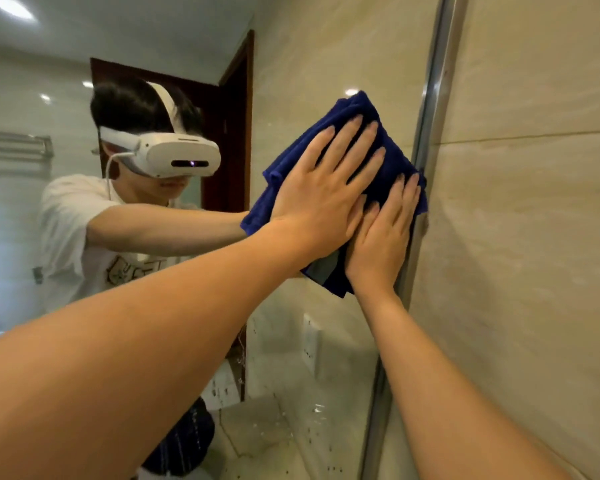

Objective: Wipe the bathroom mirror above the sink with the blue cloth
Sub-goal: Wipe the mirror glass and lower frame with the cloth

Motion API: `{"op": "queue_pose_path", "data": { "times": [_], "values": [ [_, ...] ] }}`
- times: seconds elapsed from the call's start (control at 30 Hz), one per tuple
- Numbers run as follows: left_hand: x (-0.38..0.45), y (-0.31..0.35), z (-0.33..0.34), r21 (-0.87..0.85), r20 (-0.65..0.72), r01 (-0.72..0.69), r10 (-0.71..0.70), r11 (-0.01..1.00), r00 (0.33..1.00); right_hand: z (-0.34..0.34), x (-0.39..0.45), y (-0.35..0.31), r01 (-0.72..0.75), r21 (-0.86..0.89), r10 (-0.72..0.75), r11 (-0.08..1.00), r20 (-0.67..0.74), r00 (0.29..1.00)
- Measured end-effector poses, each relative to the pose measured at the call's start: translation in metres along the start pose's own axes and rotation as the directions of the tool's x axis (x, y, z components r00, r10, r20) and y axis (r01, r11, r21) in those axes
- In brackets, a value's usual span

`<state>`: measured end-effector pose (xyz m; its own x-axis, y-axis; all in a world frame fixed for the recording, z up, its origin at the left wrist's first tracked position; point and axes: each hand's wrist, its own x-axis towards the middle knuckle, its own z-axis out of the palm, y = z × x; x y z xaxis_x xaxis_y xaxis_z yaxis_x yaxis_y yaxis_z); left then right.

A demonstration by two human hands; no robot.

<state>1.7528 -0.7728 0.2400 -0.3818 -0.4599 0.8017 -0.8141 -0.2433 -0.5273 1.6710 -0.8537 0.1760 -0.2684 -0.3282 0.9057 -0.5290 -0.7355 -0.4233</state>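
- The left hand (321,188) lay flat on the cloth (352,114), fingers straight and spread, pressing it against the mirror (291,81); it gripped nothing
- The right hand (381,237) pressed flat as well, fingers straight and close together, on the cloth's lower right part; the left hand's edge touched or overlapped its fingers
- The cloth was blue and bunched in folds, held against the glass near the mirror's right edge; its right side reached the metal frame (433,98); a corner hung below the hands
- Right of the frame stood a beige tiled wall (534,202)
- In the glass showed the person's reflection, wearing a white headset (174,155) and a white shirt (66,220); behind it a dark door frame (236,116) and a towel rail (14,143)
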Motion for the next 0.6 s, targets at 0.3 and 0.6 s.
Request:
{"op": "queue_pose_path", "data": {
  "times": [0.3, 0.6],
  "values": [
    [-0.064, -0.031, -0.01, 0.014, 0.104, -0.165, 0.162, 0.986, 0.981, 0.019, -0.091, -0.05, -0.238, 0.109, 0.251, 0.965, -0.114, 0.961],
    [-0.06, -0.023, -0.009, 0.04, 0.053, -0.091, 0.089, 0.995, 0.995, 0.018, -0.064, -0.044, -0.209, 0.222, 0.232, 0.952, -0.083, 0.969]
  ]
}}
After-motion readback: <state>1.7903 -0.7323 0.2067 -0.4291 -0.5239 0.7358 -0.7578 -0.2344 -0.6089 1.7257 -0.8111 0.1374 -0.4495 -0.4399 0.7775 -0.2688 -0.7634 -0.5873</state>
